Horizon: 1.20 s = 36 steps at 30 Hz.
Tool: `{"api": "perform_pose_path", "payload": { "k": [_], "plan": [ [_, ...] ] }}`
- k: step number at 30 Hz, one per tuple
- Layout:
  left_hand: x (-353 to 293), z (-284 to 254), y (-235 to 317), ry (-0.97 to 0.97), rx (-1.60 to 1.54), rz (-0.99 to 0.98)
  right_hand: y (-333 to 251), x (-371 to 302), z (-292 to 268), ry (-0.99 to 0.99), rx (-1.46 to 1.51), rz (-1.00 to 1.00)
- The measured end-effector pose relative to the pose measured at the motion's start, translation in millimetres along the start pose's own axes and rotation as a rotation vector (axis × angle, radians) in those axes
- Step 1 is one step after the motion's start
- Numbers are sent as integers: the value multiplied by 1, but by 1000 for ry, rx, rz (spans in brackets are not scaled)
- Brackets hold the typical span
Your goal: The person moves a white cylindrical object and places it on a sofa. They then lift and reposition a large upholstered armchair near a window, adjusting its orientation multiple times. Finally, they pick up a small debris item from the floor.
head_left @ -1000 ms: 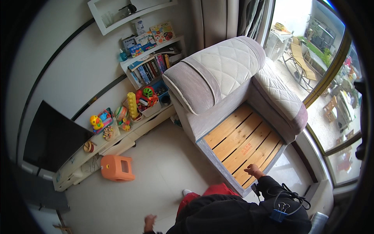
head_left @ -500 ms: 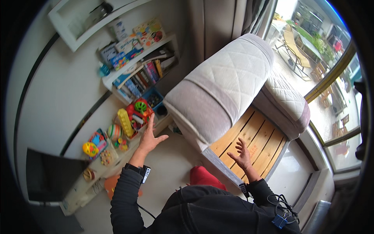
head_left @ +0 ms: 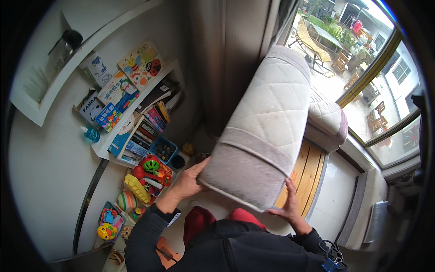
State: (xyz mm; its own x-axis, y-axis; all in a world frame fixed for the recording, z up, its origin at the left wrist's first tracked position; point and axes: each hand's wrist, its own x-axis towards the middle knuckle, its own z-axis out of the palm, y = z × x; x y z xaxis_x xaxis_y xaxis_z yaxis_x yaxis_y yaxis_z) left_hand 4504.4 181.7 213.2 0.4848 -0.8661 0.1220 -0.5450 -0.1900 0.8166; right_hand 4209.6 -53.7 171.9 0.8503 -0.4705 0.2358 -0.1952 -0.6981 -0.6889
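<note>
A thick sofa cushion [head_left: 263, 136], quilted off-white with a mauve-grey band, stands directly ahead of me, tilted over a wooden slatted base [head_left: 306, 174]. My left hand [head_left: 188, 179] is closed on its near left corner, the fingertips hidden behind the edge. At the near right corner, my right hand [head_left: 292, 207] has its fingers up along the side and its thumb at the bottom edge. A second quilted cushion [head_left: 327, 117] lies on the base behind, by the window.
To the left, a white shelf [head_left: 156, 84] holds books, with a blue bin [head_left: 164, 149] and piled toys [head_left: 152, 174] below. An orange stool-like object [head_left: 170, 254] stands near my left leg. A long curtain [head_left: 217, 63] hangs behind the cushion; a window [head_left: 362, 68] is at right.
Both hands have come from the air onto the cushion's near corners and taken hold of it. The view has shifted, and the cushion now hides more of the slats and sits closer to me.
</note>
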Motion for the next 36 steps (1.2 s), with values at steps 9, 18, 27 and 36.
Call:
{"api": "perform_pose_path", "payload": {
  "k": [9, 18, 27, 36],
  "plan": [
    [29, -16, -40, -179, -63, 263, -70, 1, 32, 11, 78, 316],
    [54, -20, -42, -267, -108, 314, -59, 1, 56, 103, -199, 421],
    [91, -25, -53, -247, -149, 357, -35, 17, 69, 195, -229, 459],
    [91, -27, -52, -290, -184, 328, -54, 32, 68, 196, -209, 492]
  ]
}}
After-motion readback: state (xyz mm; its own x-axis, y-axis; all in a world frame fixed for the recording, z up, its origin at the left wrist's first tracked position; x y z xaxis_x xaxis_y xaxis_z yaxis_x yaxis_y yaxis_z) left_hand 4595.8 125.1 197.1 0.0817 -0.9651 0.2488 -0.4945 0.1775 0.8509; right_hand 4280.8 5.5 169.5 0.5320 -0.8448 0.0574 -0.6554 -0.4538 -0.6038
